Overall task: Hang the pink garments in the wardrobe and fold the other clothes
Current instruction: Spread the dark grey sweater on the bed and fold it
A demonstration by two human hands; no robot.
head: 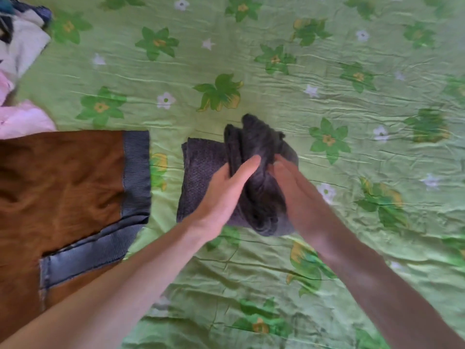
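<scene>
Head view: a dark grey knit [201, 177] lies near the middle of a bed [327, 71] covered with a green flowered sheet. Its left part lies flat and folded; its right part is bunched up into a raised ridge between the two hands.

The left hand [226, 192] lies with straight fingers against the left side of that ridge, palm turned toward it, thumb side up. It presses the cloth rather than curling round it.

The right hand [294, 190] comes in from the right, fingers also stretched out, flat against the other side of the ridge. Its fingertips touch the fabric close to those of the left hand. Both forearms are bare and reach in from the lower edge.

To the left, just beside the knit but apart from it, lies a brown garment [63, 185] with blue-grey ribbed cuffs, spread flat on the bed.

Above it at the left edge lies a pink garment [22, 119], touching the brown one. A heap of white and dark clothes [22, 36] sits in the top left corner.
</scene>
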